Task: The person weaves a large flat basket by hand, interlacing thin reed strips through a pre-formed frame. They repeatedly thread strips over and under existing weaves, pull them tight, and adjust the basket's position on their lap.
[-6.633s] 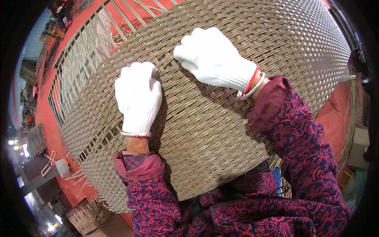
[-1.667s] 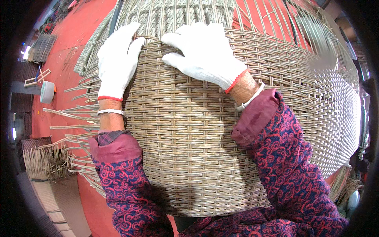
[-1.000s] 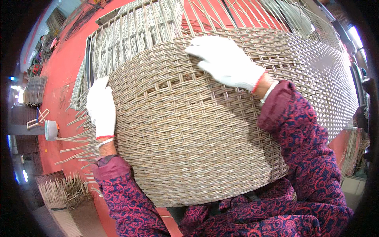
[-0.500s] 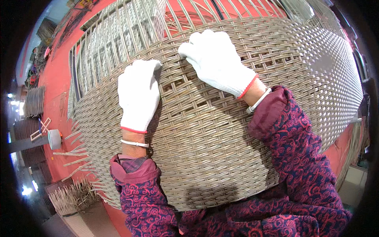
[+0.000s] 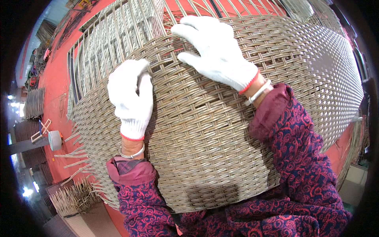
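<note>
A large woven wicker panel (image 5: 209, 138) of brown-grey strands spreads in front of me and curves away on both sides. My left hand (image 5: 131, 93), in a white knit glove, lies near its upper left edge with the fingers curled in; whatever they pinch is hidden. Over the upper middle of the weave is my right hand (image 5: 215, 51), gloved alike. Its fingers are stretched toward the far edge and the thumb stands apart from them. Small gaps show in the weave between the two hands. Beyond the woven rows, bare upright strands (image 5: 193, 10) run on upward.
Behind the panel's far edge rests a pale woven piece (image 5: 118, 43) on red floor (image 5: 59, 91). Loose strand ends (image 5: 75, 156) stick out from the panel's left side. Farther left are a white roll (image 5: 55, 140) and a bundle of cut strands (image 5: 75, 195).
My right hand has opened from a pinch and reached a little farther up the weave. My left hand has shifted slightly left, still curled. Gaps in the weave between them look smaller.
</note>
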`<state>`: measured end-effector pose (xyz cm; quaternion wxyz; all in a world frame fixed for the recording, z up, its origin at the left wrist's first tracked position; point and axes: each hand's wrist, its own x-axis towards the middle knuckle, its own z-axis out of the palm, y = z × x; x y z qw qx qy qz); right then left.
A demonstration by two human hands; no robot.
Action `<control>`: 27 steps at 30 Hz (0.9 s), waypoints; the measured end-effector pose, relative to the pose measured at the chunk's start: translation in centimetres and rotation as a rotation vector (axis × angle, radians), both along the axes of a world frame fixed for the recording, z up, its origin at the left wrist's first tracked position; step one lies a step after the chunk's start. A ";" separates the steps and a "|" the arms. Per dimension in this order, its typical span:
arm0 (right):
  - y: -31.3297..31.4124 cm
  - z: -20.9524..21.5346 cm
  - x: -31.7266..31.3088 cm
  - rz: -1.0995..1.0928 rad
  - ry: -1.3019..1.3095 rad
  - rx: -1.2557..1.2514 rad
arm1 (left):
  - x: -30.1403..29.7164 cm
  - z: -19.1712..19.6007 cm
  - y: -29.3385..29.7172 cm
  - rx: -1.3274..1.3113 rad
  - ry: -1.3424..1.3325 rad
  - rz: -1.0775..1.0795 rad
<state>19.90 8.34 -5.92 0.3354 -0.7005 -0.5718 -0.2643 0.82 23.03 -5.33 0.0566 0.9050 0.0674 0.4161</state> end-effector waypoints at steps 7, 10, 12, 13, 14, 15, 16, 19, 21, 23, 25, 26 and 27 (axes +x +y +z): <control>1.7 0.3 0.8 -0.168 -0.103 -0.305 | 3.1 -0.4 2.7 0.186 0.182 0.122; 1.8 1.3 0.6 -0.143 -0.087 -0.346 | 4.1 -0.1 3.6 0.165 0.174 0.034; 1.3 2.1 0.5 -0.069 -0.069 -0.273 | 4.2 0.0 3.7 0.104 0.211 0.010; 1.3 2.6 0.5 -0.066 0.055 -0.381 | 4.2 0.1 3.7 0.112 0.216 0.006; 1.1 3.1 0.5 -0.057 0.049 -0.440 | 3.8 0.2 3.6 0.091 0.250 0.018; 0.9 3.5 0.5 -0.047 0.048 -0.496 | 3.4 0.5 3.6 0.081 0.280 -0.013; 0.8 3.9 0.7 -0.035 0.047 -0.550 | 3.1 0.7 3.6 0.051 0.298 -0.028; 0.9 4.3 1.2 0.028 0.096 -0.611 | 2.4 1.1 3.7 -0.025 0.334 -0.069; 0.9 3.5 1.4 0.029 0.102 -0.584 | 2.4 0.8 3.6 0.020 0.348 -0.027; 1.3 2.0 1.3 -0.013 0.019 -0.503 | 2.5 0.0 3.3 0.031 0.310 -0.011; 1.4 0.7 1.2 -0.037 0.008 -0.469 | 2.7 -0.6 3.1 0.023 0.237 -0.008; 1.2 0.2 1.1 -0.010 -0.053 -0.369 | 2.7 -0.7 3.0 0.012 0.235 0.009; 1.2 0.0 1.0 0.005 -0.106 -0.294 | 2.6 -0.8 2.8 0.041 0.231 0.027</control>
